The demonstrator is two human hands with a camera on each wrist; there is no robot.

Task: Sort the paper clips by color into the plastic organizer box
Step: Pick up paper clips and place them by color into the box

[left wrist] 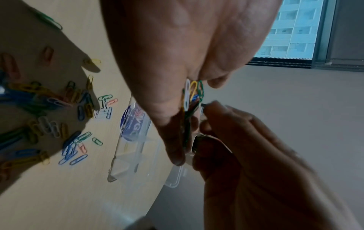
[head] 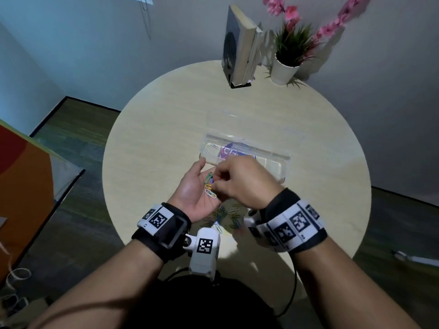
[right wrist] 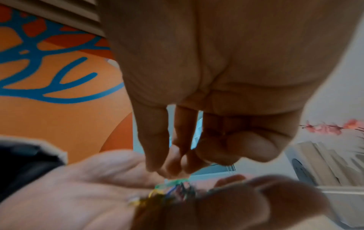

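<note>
My left hand is palm up above the table's near edge and cups several paper clips, green, yellow, white and blue. The left wrist view shows those clips between its thumb and curled fingers. My right hand reaches over that palm, and its thumb and fingertips pinch at a clip in the bunch. The clear organizer box lies just beyond the hands, lid open. Its left compartment holds white clips. A loose pile of mixed clips lies under my wrists.
The round wooden table carries books in a stand and a potted plant at its far edge. The box's clear lid lies flat behind it. An orange board stands at the left on the floor.
</note>
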